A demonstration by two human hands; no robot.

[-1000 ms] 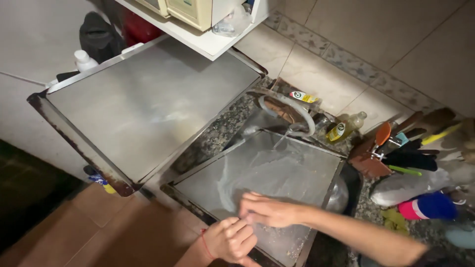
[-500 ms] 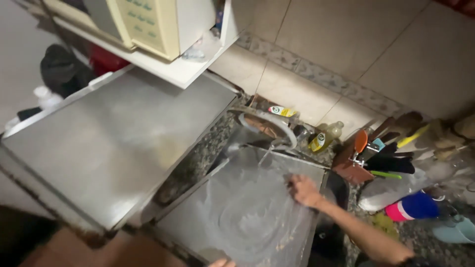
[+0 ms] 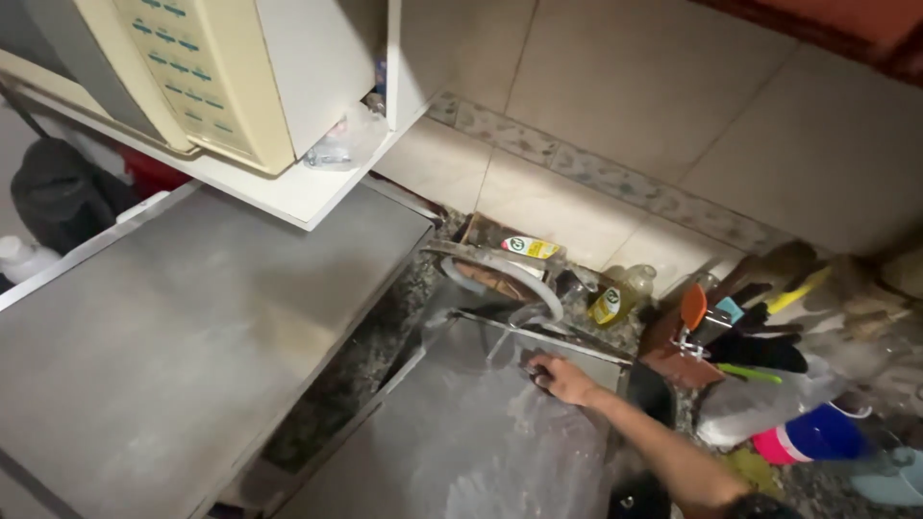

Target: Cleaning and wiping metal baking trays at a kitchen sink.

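Pale beige wall tiles with a patterned border strip fill the upper right of the view, above a dark speckled stone counter. To the left lies a large flat sheet of grey metal, dull and smudged, with raised edges. Above it a white shelf juts from the wall and carries a cream-coloured appliance with a panel of buttons, and a crumpled clear plastic bag lies beside it on the shelf.

Lower centre, a second metal tray rests tilted over the sink, its surface wet and streaked with soapy swirls. A curved tap spout arches just above the tray's far edge.

The right hand presses down at the tray's far right corner, fingers curled over something small and dark that is mostly hidden, so what it grips cannot be told. The forearm runs away to the lower right. The left hand is out of view.

Behind the tap stand a yellowish dish-soap bottle and a yellow-labelled container. Right of the hand, a utensil holder bristles with dark handles and an orange spatula, and near it lie a clear plastic bottle and a blue and pink cup.
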